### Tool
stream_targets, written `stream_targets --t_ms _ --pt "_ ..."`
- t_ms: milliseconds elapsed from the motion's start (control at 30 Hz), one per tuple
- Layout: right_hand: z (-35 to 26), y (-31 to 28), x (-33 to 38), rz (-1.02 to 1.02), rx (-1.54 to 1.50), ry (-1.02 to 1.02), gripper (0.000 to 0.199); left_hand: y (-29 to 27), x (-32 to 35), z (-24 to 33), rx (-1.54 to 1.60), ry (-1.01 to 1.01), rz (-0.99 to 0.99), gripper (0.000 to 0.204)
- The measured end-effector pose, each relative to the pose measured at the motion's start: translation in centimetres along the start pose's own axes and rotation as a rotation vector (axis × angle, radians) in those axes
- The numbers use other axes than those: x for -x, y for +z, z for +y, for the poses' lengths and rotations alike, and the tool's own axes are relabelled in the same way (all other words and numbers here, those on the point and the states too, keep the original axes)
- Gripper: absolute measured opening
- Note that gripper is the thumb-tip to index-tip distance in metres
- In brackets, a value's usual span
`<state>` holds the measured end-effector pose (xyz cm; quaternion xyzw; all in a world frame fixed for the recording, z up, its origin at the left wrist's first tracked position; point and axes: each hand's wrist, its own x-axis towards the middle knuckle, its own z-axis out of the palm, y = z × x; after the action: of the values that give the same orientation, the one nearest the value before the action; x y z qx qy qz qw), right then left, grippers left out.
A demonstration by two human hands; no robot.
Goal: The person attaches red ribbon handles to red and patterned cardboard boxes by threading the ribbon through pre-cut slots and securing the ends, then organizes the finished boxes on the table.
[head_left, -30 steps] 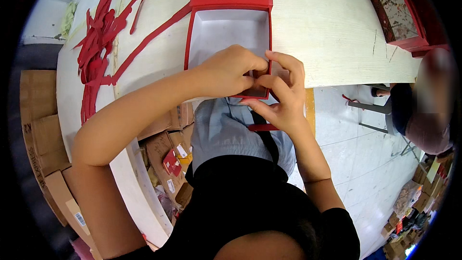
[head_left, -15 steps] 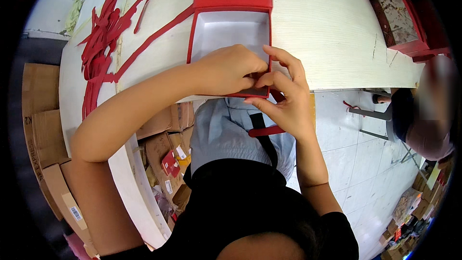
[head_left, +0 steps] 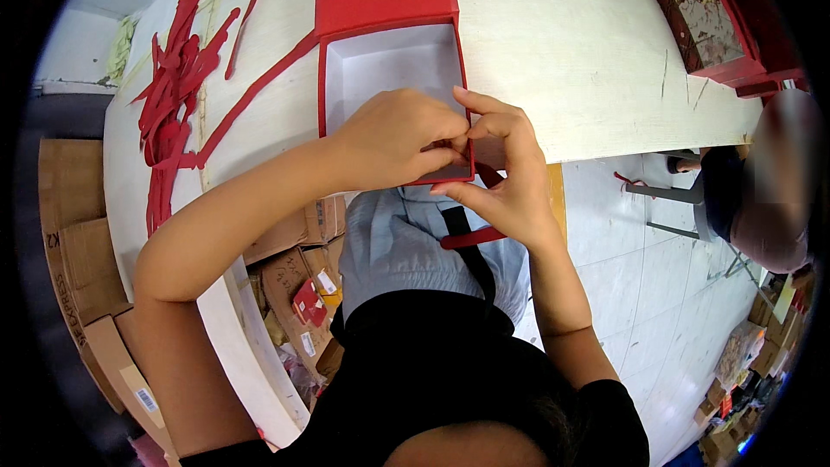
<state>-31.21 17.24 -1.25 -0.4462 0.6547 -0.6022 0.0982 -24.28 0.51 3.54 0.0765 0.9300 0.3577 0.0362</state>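
An open red box (head_left: 391, 60) with a white inside lies on the white table (head_left: 571, 52), its red lid flat behind it. My left hand (head_left: 399, 137) rests over the box's near right corner, fingers pinched on its red rim. My right hand (head_left: 506, 175) meets it there, thumb and forefinger pinching the same corner. A red ribbon strip (head_left: 471, 238) hangs below my hands across my lap; which hand holds it I cannot tell.
A heap of red ribbon strips (head_left: 177, 95) lies at the table's left. Red boxes and a patterned box (head_left: 705, 22) stand at the far right. Another person (head_left: 765, 199) sits at right. Cardboard cartons (head_left: 78, 251) sit under the table at left.
The box and both hands have shifted slightly toward the table's near edge; the fingers stay pinched at the same corner.
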Motion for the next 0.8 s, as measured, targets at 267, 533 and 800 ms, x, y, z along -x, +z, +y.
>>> stream_targets --t_ms 267,533,800 --pt "-0.5 -0.5 -0.4 -0.024 0.085 -0.041 0.071 -0.5 0.1 0.8 -0.079 -0.044 -0.051 0.007" --pt "-1.2 -1.4 -0.7 -0.124 0.221 -0.108 0.077 -0.7 0.0 0.4 -0.128 0.016 -0.073 0.008" --pt "-2.0 -4.6 1.2 -0.097 0.323 0.083 0.035 -1.7 2.3 3.3 -0.190 -0.019 0.089 0.018"
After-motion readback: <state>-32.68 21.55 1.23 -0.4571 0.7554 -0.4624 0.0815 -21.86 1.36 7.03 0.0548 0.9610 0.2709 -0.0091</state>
